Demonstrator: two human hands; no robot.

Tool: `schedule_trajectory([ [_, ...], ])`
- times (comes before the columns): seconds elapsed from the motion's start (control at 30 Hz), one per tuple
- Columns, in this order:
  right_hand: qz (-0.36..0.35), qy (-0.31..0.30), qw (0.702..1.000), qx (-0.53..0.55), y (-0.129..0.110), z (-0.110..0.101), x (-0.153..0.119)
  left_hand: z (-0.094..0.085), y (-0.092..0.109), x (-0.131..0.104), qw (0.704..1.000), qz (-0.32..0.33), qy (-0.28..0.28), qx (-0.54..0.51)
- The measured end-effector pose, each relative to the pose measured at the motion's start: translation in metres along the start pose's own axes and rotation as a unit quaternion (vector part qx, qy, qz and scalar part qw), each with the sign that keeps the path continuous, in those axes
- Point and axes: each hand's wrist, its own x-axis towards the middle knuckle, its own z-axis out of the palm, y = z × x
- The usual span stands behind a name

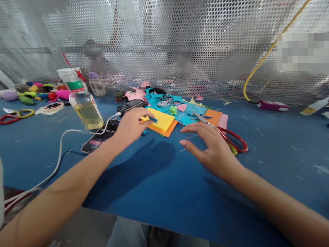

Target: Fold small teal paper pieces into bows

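Note:
My left hand (135, 120) is closed in a pinch on a small yellow-and-blue piece (153, 120), possibly folded paper; the fingers cover much of it. Just beyond that hand lies a stack of yellow paper (163, 118), with orange sheets under it. My right hand (207, 142) is over the table with its fingers apart, holding nothing. Beside and partly behind it lie scissors (240, 140) with red and yellow handles, their blades pointing toward the paper. A crumpled green paper piece (173, 109) rests behind the yellow stack.
A phone (104, 135) with a running timer and a white cable (61, 147) lie at the left, near a bottle (86, 109) of yellowish liquid. Blue paper scraps (156, 99) are heaped behind. A perforated metal panel (154, 41) closes the blue table's (164, 185) back.

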Motion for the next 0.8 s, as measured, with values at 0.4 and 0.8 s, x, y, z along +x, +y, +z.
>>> schedule_trajectory([
  [0.4,0.049,0.009,0.998,0.025,0.031,0.009,0.004,0.021,-0.039,0.003,0.983,0.039,-0.124,0.129],
  [0.8,0.055,-0.084,0.995,0.014,0.044,0.012,0.003,0.014,-0.042,0.008,0.985,-0.020,-0.068,0.158],
])
